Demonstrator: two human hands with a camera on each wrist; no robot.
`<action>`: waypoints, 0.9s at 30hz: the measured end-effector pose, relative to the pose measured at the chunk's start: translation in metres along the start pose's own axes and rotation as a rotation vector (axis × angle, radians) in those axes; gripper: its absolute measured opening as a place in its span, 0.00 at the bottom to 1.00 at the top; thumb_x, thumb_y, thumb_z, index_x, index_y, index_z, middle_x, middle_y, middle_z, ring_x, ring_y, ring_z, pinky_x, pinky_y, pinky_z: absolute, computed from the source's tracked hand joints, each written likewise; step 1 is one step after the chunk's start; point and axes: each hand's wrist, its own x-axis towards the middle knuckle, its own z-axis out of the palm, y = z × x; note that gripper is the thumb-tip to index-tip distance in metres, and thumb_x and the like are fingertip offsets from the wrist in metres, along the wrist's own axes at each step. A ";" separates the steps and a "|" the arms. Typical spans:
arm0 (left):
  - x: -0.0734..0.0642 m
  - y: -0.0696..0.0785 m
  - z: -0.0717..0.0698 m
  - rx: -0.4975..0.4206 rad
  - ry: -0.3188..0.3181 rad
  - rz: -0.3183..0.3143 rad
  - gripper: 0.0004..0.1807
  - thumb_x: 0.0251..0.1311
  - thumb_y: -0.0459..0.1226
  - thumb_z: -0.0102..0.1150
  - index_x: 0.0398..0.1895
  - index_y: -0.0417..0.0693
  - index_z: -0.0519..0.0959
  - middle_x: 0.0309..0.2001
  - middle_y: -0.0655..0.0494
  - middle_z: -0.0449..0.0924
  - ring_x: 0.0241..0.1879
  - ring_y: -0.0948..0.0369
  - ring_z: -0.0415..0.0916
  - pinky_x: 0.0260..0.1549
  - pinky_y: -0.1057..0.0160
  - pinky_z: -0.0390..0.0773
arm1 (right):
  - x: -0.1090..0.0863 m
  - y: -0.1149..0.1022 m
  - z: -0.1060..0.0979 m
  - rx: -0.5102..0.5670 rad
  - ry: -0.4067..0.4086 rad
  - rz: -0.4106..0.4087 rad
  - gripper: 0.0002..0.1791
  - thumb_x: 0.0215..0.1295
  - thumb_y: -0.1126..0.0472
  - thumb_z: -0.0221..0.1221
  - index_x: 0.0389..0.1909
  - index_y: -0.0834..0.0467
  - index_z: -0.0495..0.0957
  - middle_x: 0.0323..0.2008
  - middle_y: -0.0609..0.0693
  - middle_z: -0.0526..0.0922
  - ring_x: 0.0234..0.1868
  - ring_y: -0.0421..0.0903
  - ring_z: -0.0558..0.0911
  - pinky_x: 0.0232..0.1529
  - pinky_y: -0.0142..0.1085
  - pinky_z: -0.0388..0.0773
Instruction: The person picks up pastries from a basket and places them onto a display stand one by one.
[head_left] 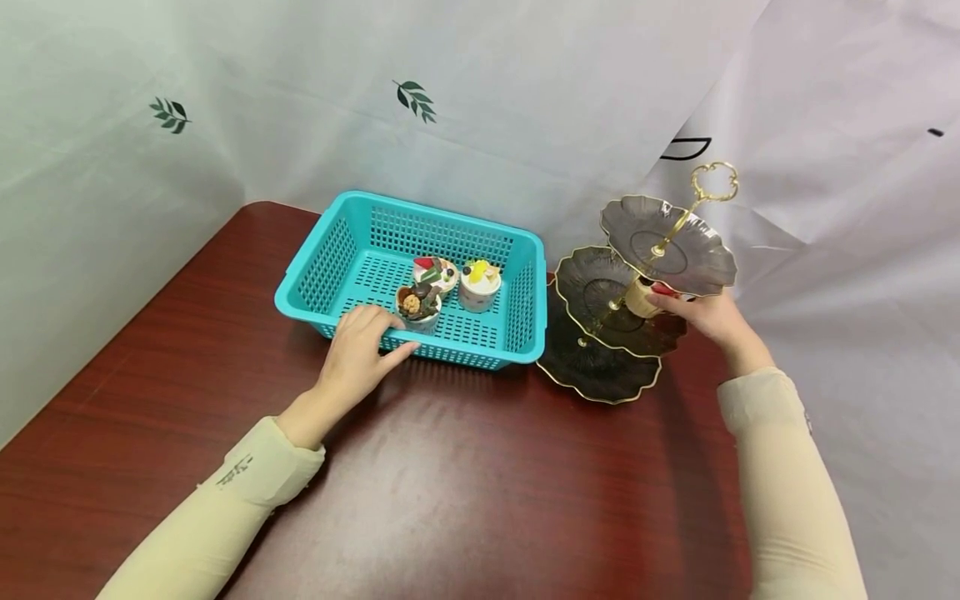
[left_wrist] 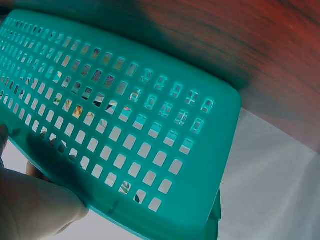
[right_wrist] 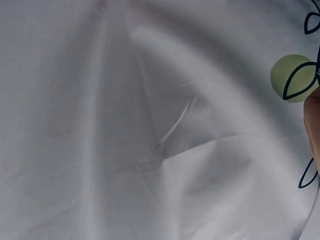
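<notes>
My left hand [head_left: 360,346] grips the front rim of a turquoise plastic basket [head_left: 450,218]; the thumb lies outside and the fingers go over the edge. In the left wrist view, the thumb [left_wrist: 42,207] is against the perforated basket wall [left_wrist: 210,165]. Inside the basket are a chocolate-topped cupcake [head_left: 422,310], a yellow-topped cupcake [head_left: 478,292] and a cupcake with a red topping [head_left: 423,265]. At the three-tier stand [head_left: 577,367], my right hand [head_left: 712,317] holds a pale cupcake with red on top [head_left: 641,298] over the middle tier, partly hidden under the top plate.
The stand's gold post ends in a looped handle [head_left: 715,182] above the top plate [head_left: 663,237]. Both stand and basket sit on a dark red wooden table [head_left: 480,483]. A white leaf-print cloth [head_left: 300,100] hangs behind and fills most of the right wrist view.
</notes>
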 end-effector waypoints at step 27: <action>0.000 0.000 0.000 -0.001 0.011 0.015 0.18 0.46 0.41 0.74 0.34 0.40 0.78 0.33 0.47 0.79 0.39 0.48 0.73 0.44 0.49 0.70 | -0.023 0.021 -0.014 -0.328 0.097 0.230 0.22 0.59 0.57 0.64 0.54 0.53 0.74 0.37 0.22 0.73 0.39 0.25 0.73 0.40 0.18 0.68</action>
